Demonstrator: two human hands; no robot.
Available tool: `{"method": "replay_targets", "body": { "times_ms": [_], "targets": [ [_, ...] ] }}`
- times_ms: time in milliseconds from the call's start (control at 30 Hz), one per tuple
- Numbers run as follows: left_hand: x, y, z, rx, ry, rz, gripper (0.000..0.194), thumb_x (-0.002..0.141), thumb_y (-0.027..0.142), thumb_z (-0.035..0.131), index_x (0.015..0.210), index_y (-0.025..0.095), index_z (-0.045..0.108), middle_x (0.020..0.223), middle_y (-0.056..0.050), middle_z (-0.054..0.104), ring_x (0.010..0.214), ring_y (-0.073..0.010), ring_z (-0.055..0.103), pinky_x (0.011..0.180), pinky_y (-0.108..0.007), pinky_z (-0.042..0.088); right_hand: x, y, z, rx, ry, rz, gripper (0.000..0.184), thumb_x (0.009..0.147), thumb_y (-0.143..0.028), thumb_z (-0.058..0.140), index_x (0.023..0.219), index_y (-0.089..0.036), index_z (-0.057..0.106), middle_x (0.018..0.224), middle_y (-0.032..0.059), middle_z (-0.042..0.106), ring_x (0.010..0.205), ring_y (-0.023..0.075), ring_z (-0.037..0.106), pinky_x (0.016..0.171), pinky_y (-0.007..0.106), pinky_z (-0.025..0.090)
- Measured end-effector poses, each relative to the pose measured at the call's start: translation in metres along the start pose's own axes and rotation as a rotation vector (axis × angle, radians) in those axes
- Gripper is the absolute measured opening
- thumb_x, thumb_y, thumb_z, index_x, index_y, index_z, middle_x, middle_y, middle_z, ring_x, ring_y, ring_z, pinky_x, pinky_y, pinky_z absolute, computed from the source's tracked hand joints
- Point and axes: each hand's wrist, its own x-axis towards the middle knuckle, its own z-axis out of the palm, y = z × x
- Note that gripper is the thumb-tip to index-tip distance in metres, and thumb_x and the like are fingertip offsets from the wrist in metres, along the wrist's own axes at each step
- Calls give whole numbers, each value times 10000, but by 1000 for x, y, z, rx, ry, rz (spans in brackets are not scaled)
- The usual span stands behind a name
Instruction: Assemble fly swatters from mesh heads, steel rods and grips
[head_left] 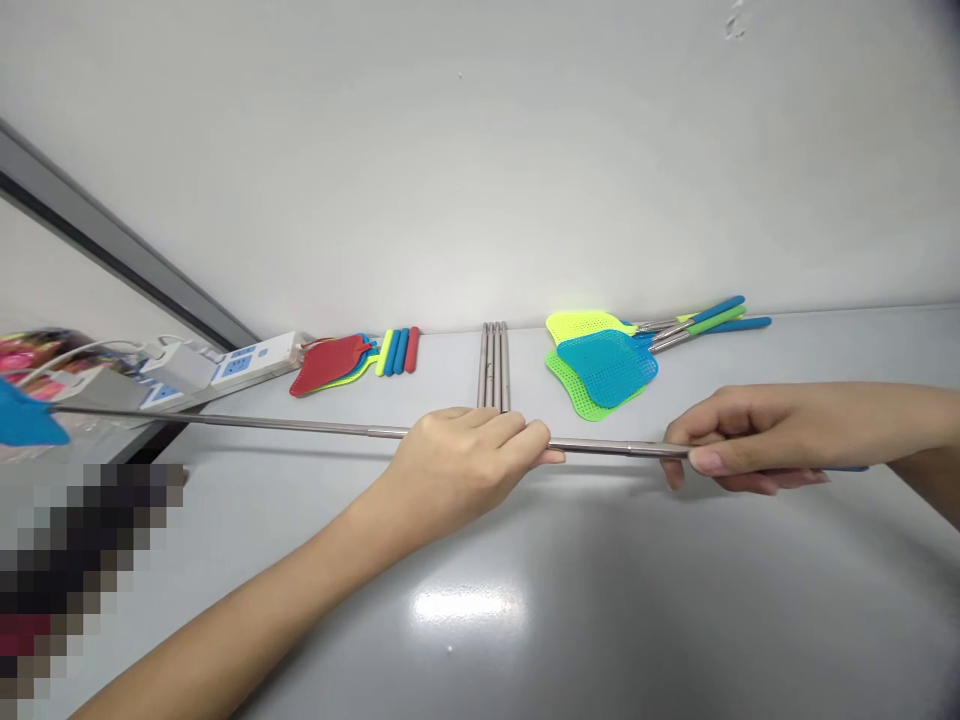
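A long telescopic fly swatter [292, 425] stretches nearly level across the view, its metal rod drawn out in several sections. Its blue head is cut off at the left edge. My left hand [472, 460] is wrapped round the middle of the rod. Farther right, my right hand [757, 440] grips the rod's handle end between thumb and fingers; a bit of blue handle shows below the palm. Just behind my left hand, several loose metal rods [493, 365] lie side by side on the grey table [360, 600].
Swatters with blue [607, 368], green and yellow heads lie stacked at the back right. Red [330, 362] and other loose heads lie at the back left beside several coloured handle grips [401, 352]. A power strip [255, 360] with chargers stands farther left, near colourful bagged items [45, 355].
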Motion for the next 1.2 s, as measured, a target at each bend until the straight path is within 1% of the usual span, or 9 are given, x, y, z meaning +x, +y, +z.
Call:
{"method": "replay_targets", "body": {
  "times_ms": [200,367,600,700,867,933,1033,1133,1200],
  "targets": [
    [-2,-2,1,19,15,-18,301,877,304,439,608,177,484,460,69,442,411,-74,399,410,-232,242,-3,13,-7,13,107,-44,218,772,-374,568,885,-197,625,599,-22,457,459,72,349,398,181,264],
    [-5,1,4,19,17,-29,306,882,322,430,616,178,477,465,70,444,415,-70,403,414,-236,236,4,13,-2,168,22,-61,245,828,-379,494,810,-162,607,465,-69,302,394,53,212,352,175,153],
    [-3,3,2,23,40,-25,302,875,306,447,603,174,452,470,75,445,415,-61,399,413,-231,236,8,14,2,392,-73,52,296,826,-412,492,700,-150,544,486,-71,285,376,30,153,311,151,85],
    [-2,4,1,31,54,-8,273,864,295,470,619,178,447,480,77,444,424,-61,401,419,-231,238,11,11,4,526,-180,107,322,835,-434,468,704,-146,529,479,-79,279,352,16,109,276,125,71],
    [-3,5,0,29,82,0,215,849,288,502,667,184,452,494,82,437,442,-64,403,435,-224,251,22,14,3,706,-454,105,326,825,-443,465,694,-149,520,387,-93,303,255,16,117,194,123,137],
    [-3,5,-1,37,87,5,209,849,293,501,675,186,457,489,82,428,442,-67,398,435,-226,255,23,15,3,722,-484,90,342,826,-460,452,696,-152,523,369,-97,291,243,22,119,184,128,139],
    [1,5,-6,32,56,-2,221,863,283,473,665,188,463,491,79,437,441,-70,404,432,-228,257,17,13,5,516,-310,28,342,857,-442,414,773,-149,569,401,-86,309,268,22,158,223,129,151],
    [4,5,-10,18,-17,-41,268,877,290,437,632,184,467,490,68,454,436,-78,417,421,-236,247,4,12,4,137,28,-6,244,834,-359,501,1015,-212,569,564,-39,439,393,44,325,330,136,271],
    [5,4,-11,7,-44,-67,307,886,309,412,614,179,472,486,61,461,429,-80,417,419,-236,243,-5,13,0,-20,136,-18,335,797,-325,557,1126,-284,513,705,-10,487,505,80,409,394,158,336]
  ]
}}
